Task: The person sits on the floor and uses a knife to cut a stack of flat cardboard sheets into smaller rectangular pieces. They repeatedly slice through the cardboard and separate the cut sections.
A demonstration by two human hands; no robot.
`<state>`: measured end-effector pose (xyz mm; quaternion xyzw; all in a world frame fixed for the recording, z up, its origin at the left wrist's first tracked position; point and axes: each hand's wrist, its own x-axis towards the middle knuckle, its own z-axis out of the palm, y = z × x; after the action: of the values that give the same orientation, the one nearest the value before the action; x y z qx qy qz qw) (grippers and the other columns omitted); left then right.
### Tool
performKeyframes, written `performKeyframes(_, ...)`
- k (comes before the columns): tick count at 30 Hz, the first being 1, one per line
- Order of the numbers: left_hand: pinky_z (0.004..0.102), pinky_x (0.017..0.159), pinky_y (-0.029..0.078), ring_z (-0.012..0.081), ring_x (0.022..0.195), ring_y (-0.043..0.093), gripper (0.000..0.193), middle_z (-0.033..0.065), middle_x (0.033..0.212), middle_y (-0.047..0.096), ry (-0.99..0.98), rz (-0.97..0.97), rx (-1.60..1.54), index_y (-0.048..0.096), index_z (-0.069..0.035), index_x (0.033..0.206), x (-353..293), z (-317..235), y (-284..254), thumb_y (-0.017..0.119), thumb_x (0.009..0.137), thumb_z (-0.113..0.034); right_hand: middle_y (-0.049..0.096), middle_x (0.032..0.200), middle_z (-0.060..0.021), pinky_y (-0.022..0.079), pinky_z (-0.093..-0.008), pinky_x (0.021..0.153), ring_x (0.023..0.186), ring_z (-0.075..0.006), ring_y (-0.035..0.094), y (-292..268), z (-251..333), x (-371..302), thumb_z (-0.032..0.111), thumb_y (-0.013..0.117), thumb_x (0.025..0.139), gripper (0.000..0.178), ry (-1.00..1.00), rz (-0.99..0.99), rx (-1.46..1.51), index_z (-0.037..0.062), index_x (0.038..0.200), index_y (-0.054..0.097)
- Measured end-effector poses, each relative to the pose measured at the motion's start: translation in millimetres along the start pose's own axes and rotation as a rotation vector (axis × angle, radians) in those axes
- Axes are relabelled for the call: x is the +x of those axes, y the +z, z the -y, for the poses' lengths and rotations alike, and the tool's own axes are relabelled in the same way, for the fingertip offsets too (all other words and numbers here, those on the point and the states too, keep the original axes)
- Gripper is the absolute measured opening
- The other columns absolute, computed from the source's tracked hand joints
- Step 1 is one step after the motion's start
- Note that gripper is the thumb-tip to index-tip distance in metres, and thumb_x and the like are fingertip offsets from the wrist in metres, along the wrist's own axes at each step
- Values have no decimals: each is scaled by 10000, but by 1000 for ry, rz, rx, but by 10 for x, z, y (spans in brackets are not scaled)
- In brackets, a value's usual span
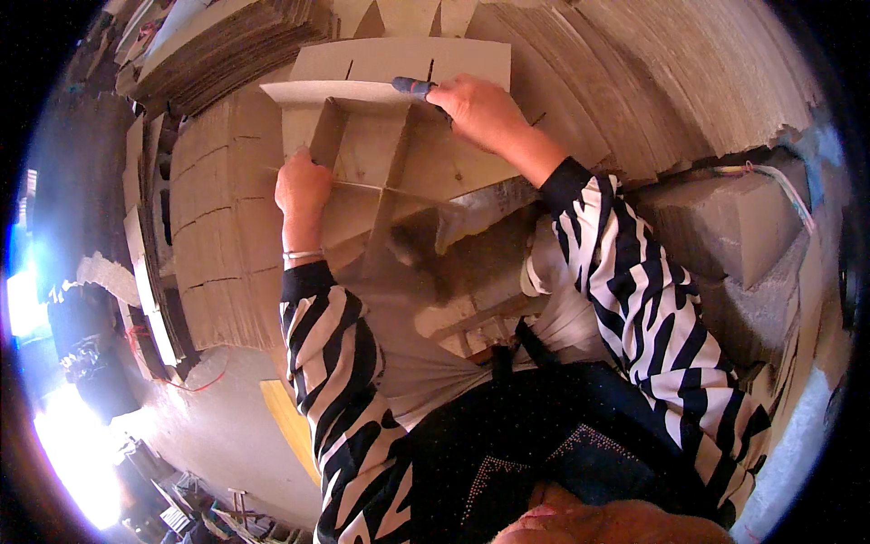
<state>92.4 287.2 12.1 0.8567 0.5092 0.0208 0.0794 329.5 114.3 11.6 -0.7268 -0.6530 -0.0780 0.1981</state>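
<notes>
In front of me crossed cardboard dividers [391, 168] stand on edge, forming a grid of open cells. At the grid's left side my left hand [304, 189] is closed, its fingers curled round the end of a divider strip. Along the far side lies a slotted cardboard strip [390, 60], pale, with narrow dark slits cut into it. My right hand [478, 111] pinches the near edge of that strip, the fingertips partly hidden. One digit of this hand wears a dark grey finger cover [412, 87] and points left.
A stack of slotted cardboard [217, 190] stands left of the grid, with another cardboard pile [227, 50] beyond it. Large cardboard stacks [675, 82] curve along the right, near a bundle of cables [784, 189]. A yellow board [288, 426] leans at the lower left.
</notes>
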Motion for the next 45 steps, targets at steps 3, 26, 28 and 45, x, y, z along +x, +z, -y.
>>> performKeyframes(3,496,801,522,401,998,637,262,206,1020,682,-27,17,-4,641,-72,1032,-83,16,-88,534,817,-179,637,877,-59,520,-440,686,845,-308,611,90,77,45,-12,602,727,318,15,-98,21,121,1016,620)
performKeyframes(26,468,800,516,369,989,640,305,168,996,688,89,65,15,646,-115,1108,-116,184,-172,569,816,-155,645,1013,-128,512,-479,776,987,-333,625,-144,-422,109,300,702,794,388,249,62,-126,124,1131,628)
performKeyframes(28,477,817,508,380,999,634,336,172,1005,685,164,-67,-57,646,-102,1138,-149,246,-171,580,815,-164,663,969,-173,501,-486,767,913,-364,638,-116,-579,142,276,671,831,355,308,-163,71,83,1123,607)
performKeyframes(45,492,851,509,459,991,623,781,284,1044,652,328,294,-323,247,15,1448,-566,-875,316,611,824,-280,680,940,-28,483,-296,710,817,-132,611,-83,12,52,278,597,942,291,608,-29,1541,23,1056,681)
